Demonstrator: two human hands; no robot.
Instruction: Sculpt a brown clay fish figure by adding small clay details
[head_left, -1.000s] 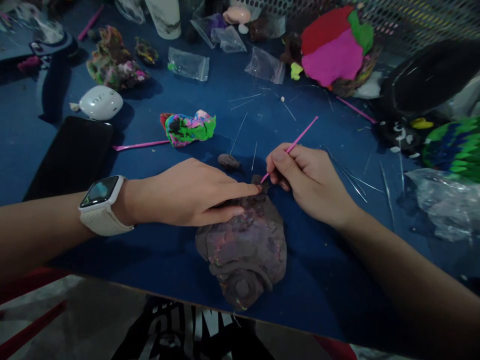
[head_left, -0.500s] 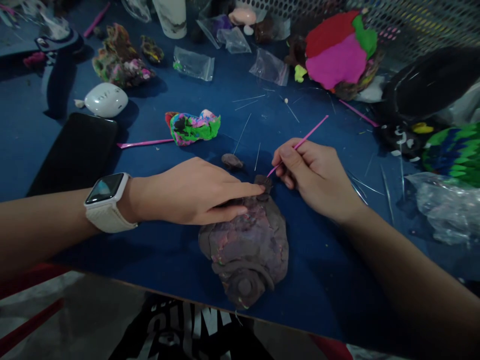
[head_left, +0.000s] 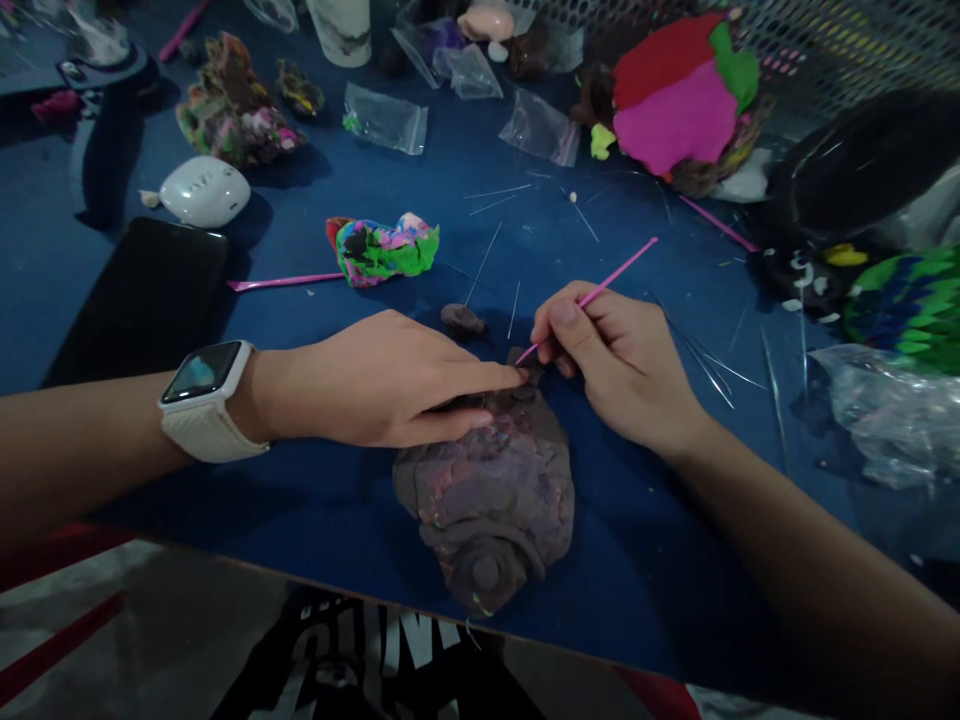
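Observation:
A lumpy grey-brown clay figure (head_left: pixel 495 490) with purplish patches lies near the table's front edge. My left hand (head_left: pixel 382 385) holds its far end: the index finger presses by a small clay knob there, and the thumb rests on the body. The other left fingers are largely hidden. Pinched in my right hand (head_left: pixel 600 350) is a thin pink modelling tool (head_left: pixel 619 270), its tip at the knob beside my left index fingertip. Just beyond my left hand sits a small grey clay piece (head_left: pixel 463 319) with a thin wire at it.
Around the blue table (head_left: pixel 285 530) are a black phone (head_left: pixel 142 300), a white earbud case (head_left: pixel 205 191) and a multicoloured clay lump (head_left: pixel 386 250). Several loose wires (head_left: pixel 705 360) lie at right. Behind stand a red, pink and green clay piece (head_left: pixel 679 100) and small plastic bags (head_left: pixel 386 118).
My right hand has shifted slightly left, bringing the tool's tip across the knob to my left index fingertip. My left hand keeps its hold on the clay figure.

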